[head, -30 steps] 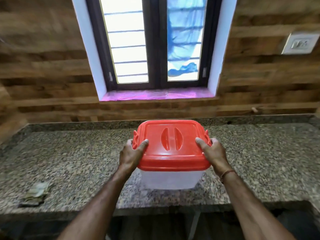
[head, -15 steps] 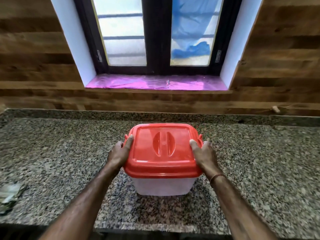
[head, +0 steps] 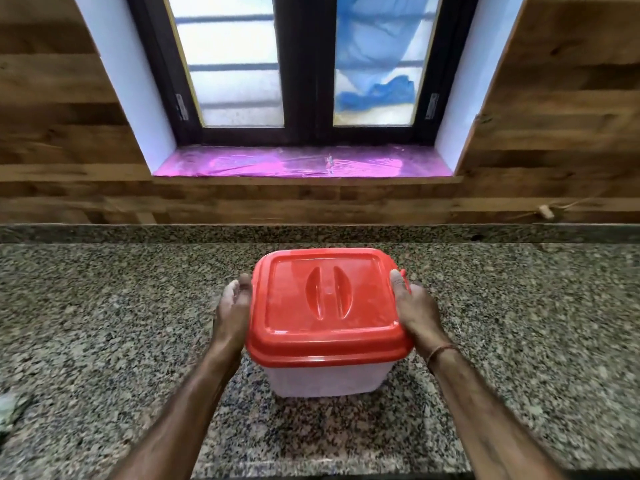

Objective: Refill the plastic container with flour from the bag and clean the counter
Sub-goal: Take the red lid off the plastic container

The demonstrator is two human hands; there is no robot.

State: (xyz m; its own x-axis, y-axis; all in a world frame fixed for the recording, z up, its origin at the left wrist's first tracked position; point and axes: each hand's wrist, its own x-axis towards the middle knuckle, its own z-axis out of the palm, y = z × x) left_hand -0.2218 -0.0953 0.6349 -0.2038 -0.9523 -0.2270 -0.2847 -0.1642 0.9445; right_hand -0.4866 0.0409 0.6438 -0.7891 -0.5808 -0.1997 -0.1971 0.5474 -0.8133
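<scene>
A translucent plastic container [head: 327, 379] with a red lid [head: 327, 303] stands on the granite counter [head: 104, 323], in the middle of the head view. The lid is on and has a moulded handle in its centre. My left hand [head: 232, 313] presses flat against the container's left side under the lid's edge. My right hand [head: 414, 313] holds the right side, thumb on the lid's rim near a red latch. No flour bag is in view.
A crumpled cloth or wrapper [head: 8, 410] lies at the counter's far left edge. Behind the counter rises a wooden wall with a window and a pink-lined sill [head: 301, 164]. The counter's front edge runs along the bottom.
My thumbs have slid off the lid top to the container's sides. The camera has tilted down and closer; the container stays on the counter.
</scene>
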